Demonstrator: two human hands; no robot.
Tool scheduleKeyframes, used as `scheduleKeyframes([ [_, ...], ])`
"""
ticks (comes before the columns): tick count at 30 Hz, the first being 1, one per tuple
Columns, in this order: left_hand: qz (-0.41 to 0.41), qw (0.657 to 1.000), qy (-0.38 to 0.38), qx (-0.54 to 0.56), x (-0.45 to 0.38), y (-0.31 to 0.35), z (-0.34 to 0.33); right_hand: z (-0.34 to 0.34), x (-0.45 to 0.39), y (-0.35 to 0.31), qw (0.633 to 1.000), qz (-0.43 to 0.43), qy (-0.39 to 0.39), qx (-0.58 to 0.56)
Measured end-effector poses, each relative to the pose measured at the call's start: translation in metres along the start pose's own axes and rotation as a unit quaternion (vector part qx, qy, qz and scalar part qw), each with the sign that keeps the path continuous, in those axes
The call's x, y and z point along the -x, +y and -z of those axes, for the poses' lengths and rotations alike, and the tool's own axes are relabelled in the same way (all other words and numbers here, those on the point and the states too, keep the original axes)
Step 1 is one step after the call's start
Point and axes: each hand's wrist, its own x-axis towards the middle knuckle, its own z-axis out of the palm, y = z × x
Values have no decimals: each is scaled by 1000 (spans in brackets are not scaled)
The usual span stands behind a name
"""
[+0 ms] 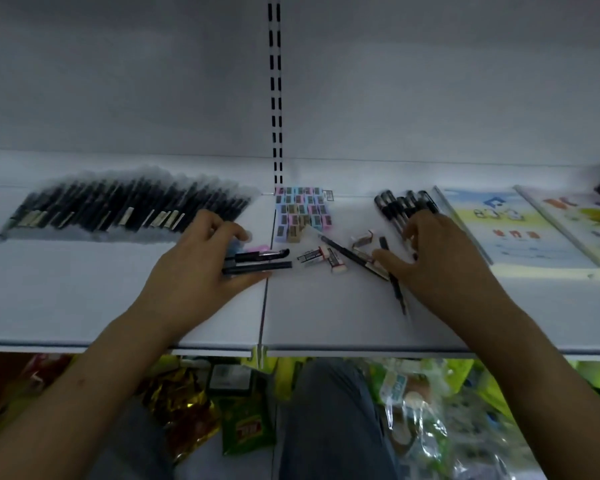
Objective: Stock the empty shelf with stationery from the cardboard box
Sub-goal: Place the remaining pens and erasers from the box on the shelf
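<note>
Black pens (257, 261) under curled left hand (201, 268), perhaps gripped; right hand (437, 261) spread flat on shelf (84, 299).

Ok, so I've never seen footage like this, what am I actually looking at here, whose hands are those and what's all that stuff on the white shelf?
There is no machine here. A person wears a camera on their head, so the single picture looks forward and down at their own two bare hands over a white shelf.

On the shelf, from left to right: a long row of dark pens, a block of small pastel erasers, a short group of black pens, and colourful booklets. Between the hands lie loose erasers and a loose pen, not yet sorted.

The left hand holds two black pens. The right hand rests over the loose items; whether it grips anything is unclear.

Below the shelf edge are snack packets.
</note>
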Motion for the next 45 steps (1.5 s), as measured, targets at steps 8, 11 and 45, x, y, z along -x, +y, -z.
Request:
scheduleKeyframes([
  [8, -15, 997, 65, 27, -3, 4, -1, 5, -5, 3, 996, -44, -78, -27],
  [11, 26, 995, 77, 60, -4, 8, 6, 9, -9, 2, 997, -40, -41, -53],
  [45, 144, 904, 21, 402, -50, 48, 11, 57, -85, 38, 994, -36, 46, -90],
])
